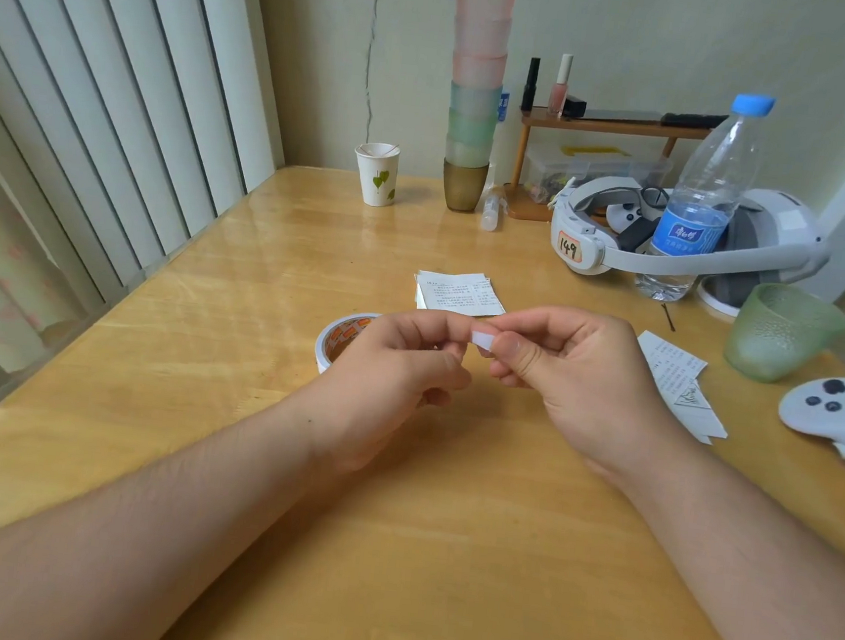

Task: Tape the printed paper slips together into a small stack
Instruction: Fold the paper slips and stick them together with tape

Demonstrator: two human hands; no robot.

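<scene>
On the surface (242, 457), two slip piles, stack (459, 294) at 12 o'clock and loose slips (677, 383) at 3, one tape roll (341, 340) at 9 for reach, both hands, left (395, 363) and right (580, 371), pinching one tape piece (482, 340), seemingly readying it.

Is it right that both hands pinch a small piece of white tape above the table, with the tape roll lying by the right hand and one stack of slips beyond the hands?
Not quite. The head view shows the tape roll by the left hand, not the right hand. The rest holds: both pinch the piece of white tape, with the stack of slips beyond them.
</scene>
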